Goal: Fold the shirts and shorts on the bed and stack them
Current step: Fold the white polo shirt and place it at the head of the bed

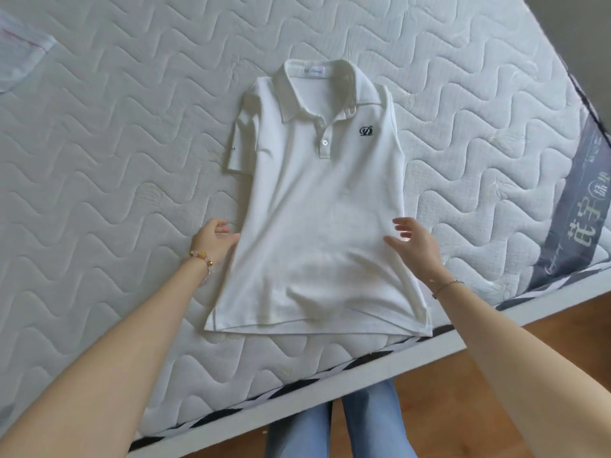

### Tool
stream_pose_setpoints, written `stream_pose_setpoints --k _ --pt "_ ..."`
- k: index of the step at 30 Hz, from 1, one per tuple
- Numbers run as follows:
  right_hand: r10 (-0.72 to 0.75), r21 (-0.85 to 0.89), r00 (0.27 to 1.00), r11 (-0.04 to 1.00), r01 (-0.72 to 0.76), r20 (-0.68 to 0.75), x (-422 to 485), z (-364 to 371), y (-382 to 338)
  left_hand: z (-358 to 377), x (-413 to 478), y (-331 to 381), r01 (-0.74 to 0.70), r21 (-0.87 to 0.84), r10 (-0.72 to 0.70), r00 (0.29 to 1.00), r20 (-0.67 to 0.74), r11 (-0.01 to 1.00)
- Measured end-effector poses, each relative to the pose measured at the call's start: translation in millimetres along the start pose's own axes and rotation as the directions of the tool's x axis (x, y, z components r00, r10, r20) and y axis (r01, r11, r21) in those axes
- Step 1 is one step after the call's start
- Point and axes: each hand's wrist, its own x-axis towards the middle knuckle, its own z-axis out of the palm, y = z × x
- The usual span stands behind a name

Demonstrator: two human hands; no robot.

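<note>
The bed (115, 143) spreads under and well beyond both hands. The shirt (314, 209), a white polo, lies on it face up between the hands, collar away from the person. A 2nd pale garment (23, 54) sits far beyond the left hand, at the edge of view.

The left hand (215, 241) rests against the shirt's side edge with fingers loosely curled; no cloth shows in a pinch. The right hand (418, 244) is released, fingers spread, over the opposite side edge; I cannot tell whether it touches the cloth.

The step looks like smoothing and squaring the shirt before the 1st fold. Soft ripples sit between the hands and down toward the hem (314, 325), nearer the person than either hand. Sweeping both palms outward and down to the hem should flatten them before any crease is set.

Only 1 sleeve (239, 150) shows, beyond the left hand; the other is out of sight, perhaps tucked under, so check it lies flat. Fold each side inward along a line running from the collar (297, 94) to the hem, keeping both lines parallel so the stack stays even. The logo (366, 130), beyond the right hand, marks a fair limit for that side's fold.
</note>
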Motion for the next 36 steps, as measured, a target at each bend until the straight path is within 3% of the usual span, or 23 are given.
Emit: stream_pose_setpoints --k 7,13,19,23,28,31,36 --pt "-0.044 0.022 0.998 0.999 0.045 -0.039 118 -14 -57 6 79 72 -0.090 -0.016 0.090 0.996 -0.007 0.996" --pt "-0.121 -0.010 0.986 0.993 0.121 -0.112 204 -29 -96 4 147 118 -0.132 0.092 0.146 0.973 -0.181 0.987" --pt "-0.181 -0.084 0.983 0.980 0.178 -0.028 279 -34 -135 3 213 159 -0.116 0.150 0.128 0.989 -0.074 0.982" --pt "-0.125 -0.077 0.985 0.988 0.134 0.119 304 -28 -140 8 238 168 -0.079 0.069 0.086 0.992 -0.098 0.994" --pt "-0.087 -0.109 0.978 0.988 0.109 0.191 316 -27 -140 12 250 167 -0.061 0.010 0.062 0.996 -0.062 0.998" --pt "-0.128 -0.090 0.975 0.985 0.146 0.184 316 -26 -142 13 251 168 -0.130 0.070 0.131 0.991 -0.009 0.989" --pt "-0.226 -0.079 0.969 0.969 0.234 0.101 320 -22 -152 -7 255 163 -0.187 0.057 0.194 0.971 -0.141 0.981"
